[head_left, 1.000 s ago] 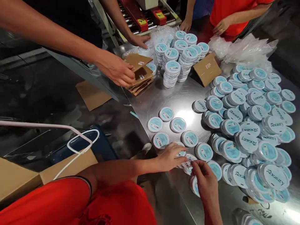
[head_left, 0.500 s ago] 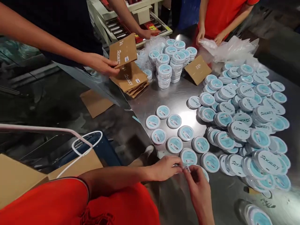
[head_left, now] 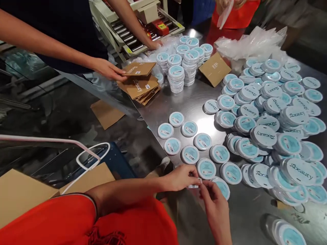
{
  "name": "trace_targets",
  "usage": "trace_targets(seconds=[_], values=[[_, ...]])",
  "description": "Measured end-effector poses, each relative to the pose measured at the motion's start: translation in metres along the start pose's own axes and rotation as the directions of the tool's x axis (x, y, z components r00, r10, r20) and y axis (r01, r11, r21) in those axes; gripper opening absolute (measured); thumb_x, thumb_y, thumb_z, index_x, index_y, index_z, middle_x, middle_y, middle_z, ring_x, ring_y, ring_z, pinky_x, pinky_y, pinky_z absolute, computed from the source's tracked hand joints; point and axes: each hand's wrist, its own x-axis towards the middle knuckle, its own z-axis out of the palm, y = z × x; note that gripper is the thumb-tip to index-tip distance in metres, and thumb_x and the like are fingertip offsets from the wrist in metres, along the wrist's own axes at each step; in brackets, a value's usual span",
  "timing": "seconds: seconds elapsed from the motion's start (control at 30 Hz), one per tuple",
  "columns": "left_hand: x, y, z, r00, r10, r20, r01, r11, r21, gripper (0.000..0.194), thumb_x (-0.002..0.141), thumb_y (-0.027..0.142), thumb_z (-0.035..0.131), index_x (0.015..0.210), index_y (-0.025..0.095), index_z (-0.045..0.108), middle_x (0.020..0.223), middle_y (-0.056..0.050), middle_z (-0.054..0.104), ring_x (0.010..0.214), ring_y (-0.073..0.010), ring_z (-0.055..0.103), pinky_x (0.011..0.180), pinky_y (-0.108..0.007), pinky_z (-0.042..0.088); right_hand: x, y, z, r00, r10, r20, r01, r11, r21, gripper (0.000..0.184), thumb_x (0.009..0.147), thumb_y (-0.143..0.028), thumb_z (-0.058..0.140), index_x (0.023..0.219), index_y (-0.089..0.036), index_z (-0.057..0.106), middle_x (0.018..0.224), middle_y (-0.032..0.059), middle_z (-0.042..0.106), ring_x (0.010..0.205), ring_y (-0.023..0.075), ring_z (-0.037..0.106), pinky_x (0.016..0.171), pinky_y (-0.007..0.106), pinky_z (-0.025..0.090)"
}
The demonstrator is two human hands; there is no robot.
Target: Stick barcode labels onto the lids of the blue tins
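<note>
Near the table's front edge, my left hand (head_left: 182,177) pinches a small white barcode label (head_left: 193,186). My right hand (head_left: 214,199) meets it there, thumb and fingertips closed on the label's right end. Just beyond my fingers lie round flat white discs with teal printed labels, among them one disc (head_left: 206,169) behind my fingertips and another disc (head_left: 221,188) beside my right hand. Several more, such as this disc (head_left: 190,154), are spread singly up the table's left edge, their barcodes facing up.
A large heap of discs (head_left: 274,119) covers the table's right side; taller stacks (head_left: 176,79) stand at the back. A co-worker's hand (head_left: 108,69) holds flat brown cardboard (head_left: 139,69) over a cardboard pile. Another person handles clear plastic (head_left: 251,44). An open carton (head_left: 28,194) is at left.
The label between my hands now shows its barcode more clearly. The co-worker at left has lowered the upper cardboard toward the pile. The person at the back has raised their hands with plastic.
</note>
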Motion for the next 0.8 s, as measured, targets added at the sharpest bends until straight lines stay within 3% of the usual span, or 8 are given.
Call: trace_targets(seconds=[0.1, 0.23, 0.4, 0.53, 0.6, 0.7, 0.8], values=[[0.005, 0.002, 0.000, 0.999, -0.044, 0.001, 0.044, 0.997, -0.060, 0.029, 0.074, 0.037, 0.078, 0.077, 0.017, 0.057, 0.069, 0.005, 0.056, 0.064, -0.0123, 0.056, 0.056, -0.024, 0.047, 0.006, -0.002, 0.000, 0.999, 0.043, -0.031, -0.043, 0.999, 0.019, 0.046, 0.075, -0.071, 0.066, 0.081, -0.025, 0.071, 0.074, 0.0030, 0.072, 0.069, 0.0229, 0.068, 0.062, 0.029, 0.052], [0.019, 0.002, -0.003, 0.993, -0.089, 0.077, 0.095, 0.992, -0.080, 0.029, 0.070, 0.028, 0.079, 0.088, 0.017, 0.060, 0.066, 0.007, 0.054, 0.059, -0.0111, 0.054, 0.055, -0.023, 0.043, 0.016, -0.005, 0.000, 0.997, 0.031, -0.064, -0.028, 0.999, 0.036, 0.046, 0.076, -0.071, 0.064, 0.076, -0.025, 0.068, 0.064, 0.0009, 0.067, 0.064, 0.0219, 0.066, 0.059, 0.028, 0.050], [0.042, 0.007, -0.003, 0.999, -0.027, 0.028, 0.024, 0.996, 0.083, 0.015, 0.075, 0.026, 0.075, 0.078, 0.015, 0.066, 0.070, 0.003, 0.062, 0.070, -0.0138, 0.058, 0.064, -0.025, 0.042, 0.040, -0.007, -0.014, 0.997, -0.004, -0.081, -0.003, 0.996, -0.091, 0.047, 0.080, -0.070, 0.059, 0.078, -0.024, 0.066, 0.068, 0.0015, 0.070, 0.066, 0.0219, 0.066, 0.061, 0.029, 0.048], [0.066, 0.018, 0.003, 0.997, 0.066, -0.032, -0.057, 0.971, 0.234, 0.018, 0.083, 0.033, 0.072, 0.078, 0.015, 0.070, 0.070, 0.002, 0.064, 0.074, -0.0160, 0.061, 0.068, -0.026, 0.044, 0.081, -0.006, -0.042, 0.979, 0.042, -0.200, -0.061, 0.994, -0.093, 0.042, 0.079, -0.064, 0.059, 0.079, -0.023, 0.063, 0.065, 0.0010, 0.069, 0.064, 0.0207, 0.065, 0.065, 0.030, 0.047], [0.080, 0.022, 0.007, 0.984, 0.176, -0.020, -0.154, 0.905, 0.396, 0.017, 0.088, 0.030, 0.069, 0.080, 0.015, 0.071, 0.075, 0.000, 0.067, 0.080, -0.0177, 0.064, 0.073, -0.027, 0.046, 0.104, -0.005, -0.056, 0.964, 0.032, -0.262, -0.070, 0.988, -0.136, 0.040, 0.076, -0.062, 0.059, 0.078, -0.023, 0.062, 0.062, 0.0012, 0.067, 0.063, 0.0212, 0.064, 0.065, 0.031, 0.047], [0.101, 0.019, 0.013, 0.919, 0.369, 0.141, -0.372, 0.690, 0.621, 0.016, 0.096, 0.020, 0.060, 0.084, 0.014, 0.070, 0.100, -0.006, 0.073, 0.093, -0.0204, 0.068, 0.081, -0.029, 0.049, 0.131, -0.003, -0.068, 0.965, 0.023, -0.261, -0.093, 0.960, -0.262, 0.037, 0.074, -0.060, 0.060, 0.075, -0.023, 0.062, 0.058, 0.0017, 0.067, 0.064, 0.0232, 0.065, 0.067, 0.033, 0.046], [0.117, 0.008, 0.018, 0.868, 0.435, 0.238, -0.466, 0.552, 0.691, 0.015, 0.096, 0.012, 0.056, 0.086, 0.012, 0.068, 0.127, -0.014, 0.069, 0.098, -0.0225, 0.070, 0.077, -0.030, 0.052, 0.146, -0.001, -0.070, 0.974, 0.055, -0.219, -0.130, 0.930, -0.345, 0.037, 0.072, -0.061, 0.059, 0.074, -0.024, 0.063, 0.056, 0.0025, 0.068, 0.063, 0.0246, 0.066, 0.067, 0.034, 0.044]])
